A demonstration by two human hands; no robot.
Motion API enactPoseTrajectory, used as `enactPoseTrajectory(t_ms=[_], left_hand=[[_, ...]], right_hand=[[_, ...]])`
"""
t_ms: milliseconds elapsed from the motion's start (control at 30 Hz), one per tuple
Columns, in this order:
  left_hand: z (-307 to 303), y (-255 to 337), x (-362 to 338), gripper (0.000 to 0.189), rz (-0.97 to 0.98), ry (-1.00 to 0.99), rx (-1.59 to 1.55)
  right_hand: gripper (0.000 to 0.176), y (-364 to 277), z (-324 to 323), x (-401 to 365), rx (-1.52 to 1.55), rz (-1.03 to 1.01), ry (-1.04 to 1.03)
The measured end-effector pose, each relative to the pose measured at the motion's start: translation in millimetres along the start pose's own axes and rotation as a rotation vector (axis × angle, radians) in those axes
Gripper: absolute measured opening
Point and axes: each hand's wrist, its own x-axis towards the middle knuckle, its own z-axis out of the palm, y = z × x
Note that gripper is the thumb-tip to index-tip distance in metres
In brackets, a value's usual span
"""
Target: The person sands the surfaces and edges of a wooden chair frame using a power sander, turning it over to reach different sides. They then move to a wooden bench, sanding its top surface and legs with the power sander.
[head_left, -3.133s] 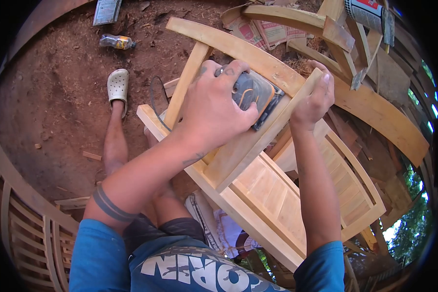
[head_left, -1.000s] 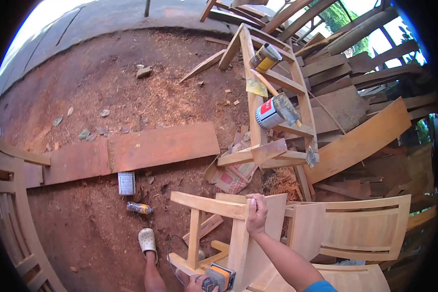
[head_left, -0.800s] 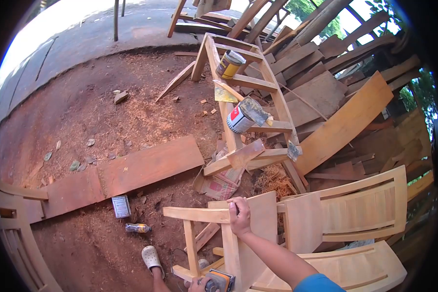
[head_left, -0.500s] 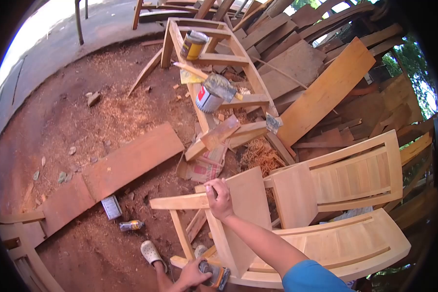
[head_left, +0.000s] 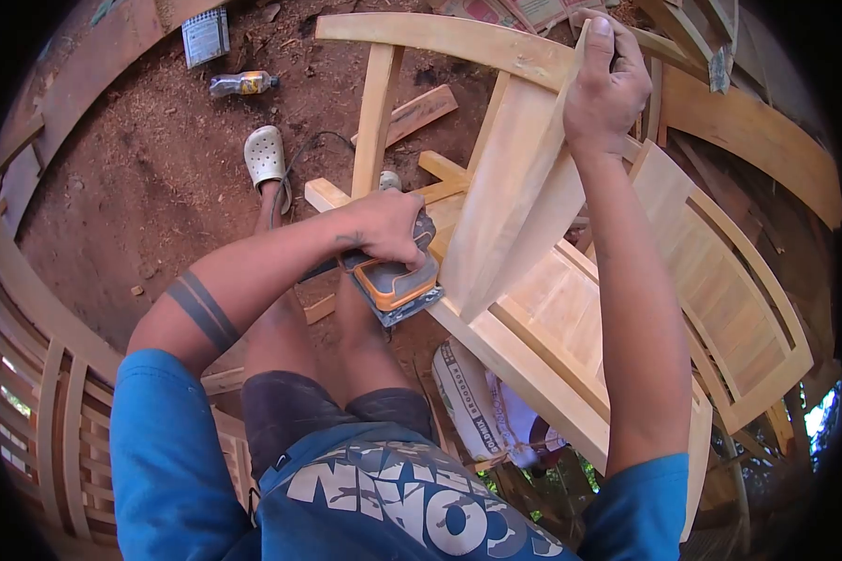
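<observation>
My left hand (head_left: 390, 227) is wrapped over the body of a black and orange power sander (head_left: 398, 280). Its sanding pad sits at the edge of a pale wooden chair's lower rail (head_left: 524, 374), beside a broad upright panel (head_left: 510, 178). Farther up on the right, my right hand (head_left: 608, 89) grips the chair's top corner, where the curved armrest (head_left: 449, 37) meets the panel. Its thumb lies on the near side, and some fingertips are hidden behind the wood. A slim post (head_left: 376, 122) stands below the armrest.
A second slatted chair back (head_left: 720, 290) leans at right. Slatted furniture (head_left: 56, 421) stands at left. On the dirt floor lie a plastic bottle (head_left: 243, 83), a tin (head_left: 206, 37) and a wood offcut (head_left: 407, 114). A printed sack (head_left: 463, 388) is under the chair. A cord (head_left: 313, 140) runs near my clog (head_left: 264, 154).
The view has tilted down toward my body, so the paint cans and far frame have left it. My left hand still holds the sander, and my right hand stays at the chair's top corner.
</observation>
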Motion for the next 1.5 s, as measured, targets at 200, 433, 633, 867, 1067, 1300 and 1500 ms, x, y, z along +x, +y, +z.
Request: enactPoseTrajectory(t_ms=[200,433,633,867,1067,1300,1500], left_hand=[[0.8,24.4,0.5,0.064,-0.043,-0.039,0.080],[-5.0,60.9,-5.6,0.052,-0.155,-0.119,0.164],[-4.4,63.3,1.1,0.051,-0.103,-0.102,0.148],[-5.2,73.4,7.7,0.050,-0.143,-0.157,0.140],[-3.0,69.6,5.8,0.051,-0.161,-0.121,0.177],[-2.5,76.3,4.0,0.054,-0.174,-0.150,0.151],[0.1,68.7,4.7,0.054,-0.176,-0.098,0.204]], right_hand=[[0.025,-4.3,3.7,1.6,0.006,-0.030,0.023],[0.026,-6.0,5.3,0.7,-0.006,-0.041,0.033],[0.024,-7.6,6.3,0.8,-0.011,-0.047,0.055],[0.024,-5.7,7.4,0.2,0.022,-0.052,0.056],[0.023,-2.3,7.1,0.4,0.052,-0.071,0.067],[0.024,-3.7,9.1,1.3,0.035,-0.053,0.074],[0.023,-3.1,6.6,0.4,0.043,-0.059,0.069]])
